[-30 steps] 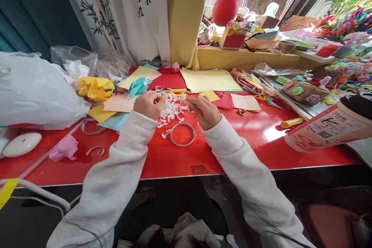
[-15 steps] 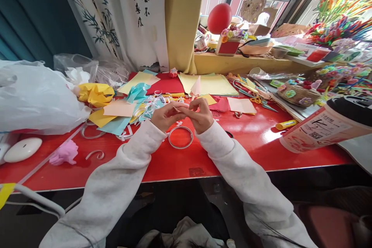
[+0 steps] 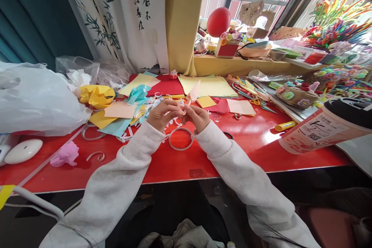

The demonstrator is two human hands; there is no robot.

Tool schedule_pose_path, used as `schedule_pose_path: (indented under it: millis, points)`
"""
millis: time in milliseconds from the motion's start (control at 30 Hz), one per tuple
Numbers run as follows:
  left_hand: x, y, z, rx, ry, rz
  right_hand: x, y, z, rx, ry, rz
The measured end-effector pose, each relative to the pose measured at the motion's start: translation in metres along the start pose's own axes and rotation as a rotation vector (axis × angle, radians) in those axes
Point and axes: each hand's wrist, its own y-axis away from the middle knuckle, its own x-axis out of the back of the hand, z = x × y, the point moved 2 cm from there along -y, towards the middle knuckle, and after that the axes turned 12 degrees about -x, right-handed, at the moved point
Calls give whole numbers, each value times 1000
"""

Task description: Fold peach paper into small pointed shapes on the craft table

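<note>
My left hand (image 3: 163,115) and my right hand (image 3: 197,117) meet over the red table, fingertips pinched close together. Between them is a piece of pale pink paper (image 3: 193,92); its pointed end sticks up above my right fingers, and its lower part is mostly hidden by them. Just below the hands a roll of narrow tape (image 3: 180,138) lies flat like a ring. Curled white and blue paper strips (image 3: 149,107) are heaped behind my left hand. Beyond my right hand lie a small yellow paper square (image 3: 206,102) and a pale pink sheet (image 3: 240,107).
A big white plastic bag (image 3: 40,100) fills the left side of the table. On the right stands a tilted paper cup (image 3: 316,130) with a black lid. Scissors (image 3: 267,107), a yellow tube (image 3: 285,126) and a decorated basket (image 3: 297,93) lie nearby. Crumpled pink paper (image 3: 65,154) sits at left.
My fingertips have drawn slightly apart, showing more of the pink paper between them. The paper's pointed end has shifted a little down and left.
</note>
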Motion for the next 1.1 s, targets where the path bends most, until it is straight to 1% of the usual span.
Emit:
schedule_pose_path:
  millis: [33,100,200,300,400,500,567,667,700,767,867,933,1000,1100]
  points:
    - [-1,1,-3,12,-17,-13,0,-2,1,-34,-19,-20]
    - [-3,5,-8,79,-26,-10,-1,-3,2,-81,-30,-53]
    - [-8,11,-14,158,36,50,-3,-2,1,-110,-19,-41]
    - [-13,14,-14,177,81,110,-3,-1,1,-79,5,16]
    - [-15,13,-11,153,107,149,1,-1,3,-27,64,77]
    - [-16,12,-9,136,143,184,5,-2,6,22,163,110]
    - [-17,12,-9,172,160,191,6,-2,7,46,213,143]
    - [-19,13,-12,314,171,185,6,-3,7,6,193,171]
    - [-18,12,-12,357,176,190,4,-3,6,-32,149,152]
    - [-16,11,-12,404,199,223,1,-2,4,-112,36,75]
    - [-11,6,-7,421,211,298,-4,-1,0,-167,-83,-42]
    - [-8,5,-3,411,157,327,-7,0,-1,-196,-109,-83]
    - [-8,5,0,380,50,317,-8,-1,1,-231,-118,-98]
    - [-12,9,1,356,-131,248,-7,-2,5,-231,-105,-82]
